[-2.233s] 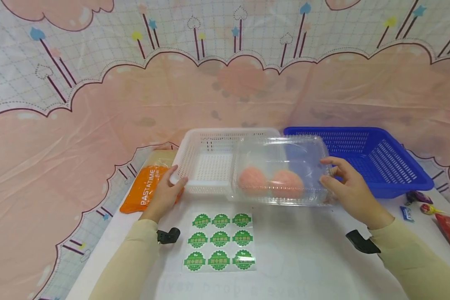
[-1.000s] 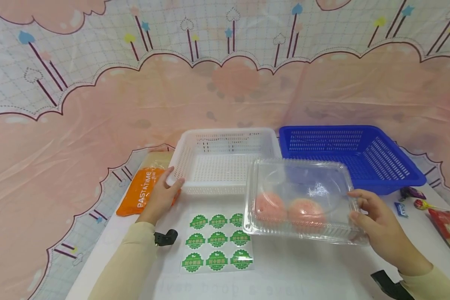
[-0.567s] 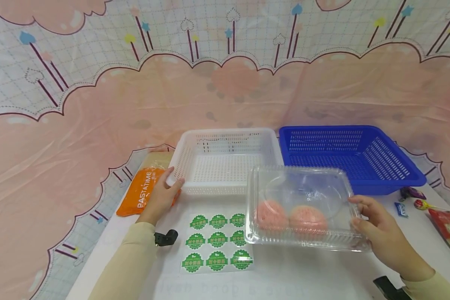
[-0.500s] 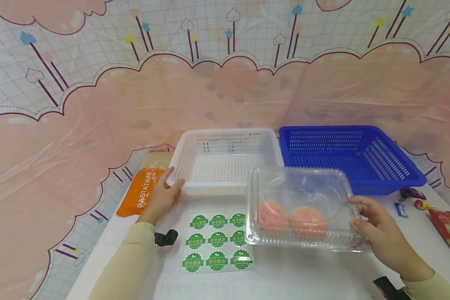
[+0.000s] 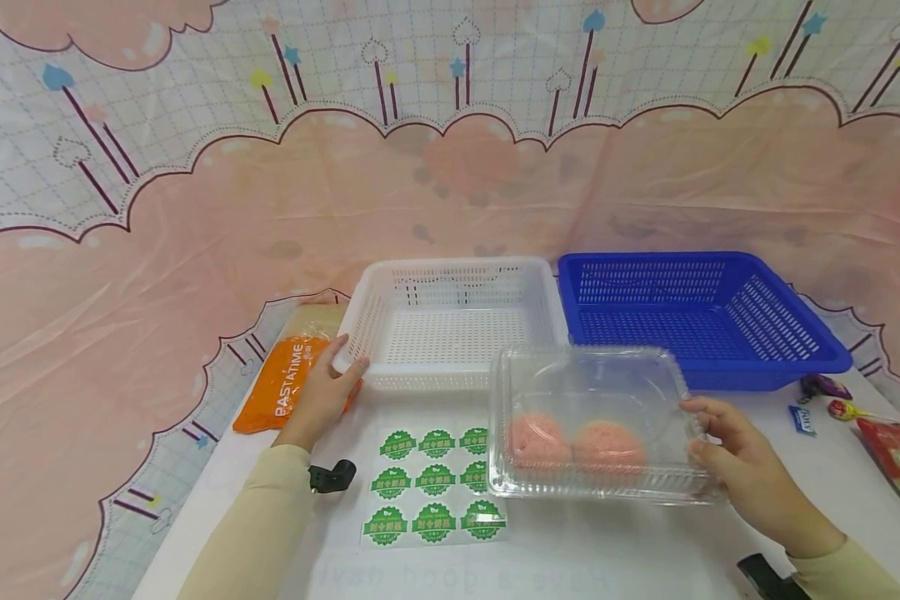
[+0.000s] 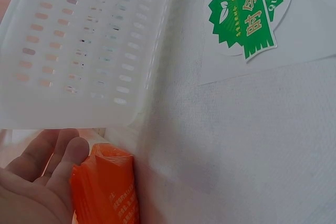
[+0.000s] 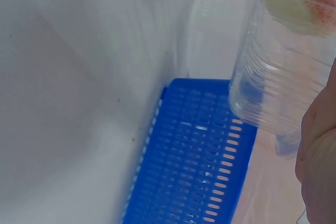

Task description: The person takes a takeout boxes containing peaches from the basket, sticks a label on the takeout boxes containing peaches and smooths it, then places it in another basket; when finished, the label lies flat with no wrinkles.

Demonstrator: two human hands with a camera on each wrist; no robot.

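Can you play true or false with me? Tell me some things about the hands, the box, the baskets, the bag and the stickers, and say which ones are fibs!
1. The right hand holds the clear box. True.
2. The left hand holds the clear box too. False: it is at a corner of the white basket.
3. Two round pink things are inside the clear box. True.
4. The clear box is inside a basket. False: it is held in front of the baskets.
5. The stickers are green. True.
6. The orange bag is beside the blue basket. False: the orange bag lies by the white basket, on its left.
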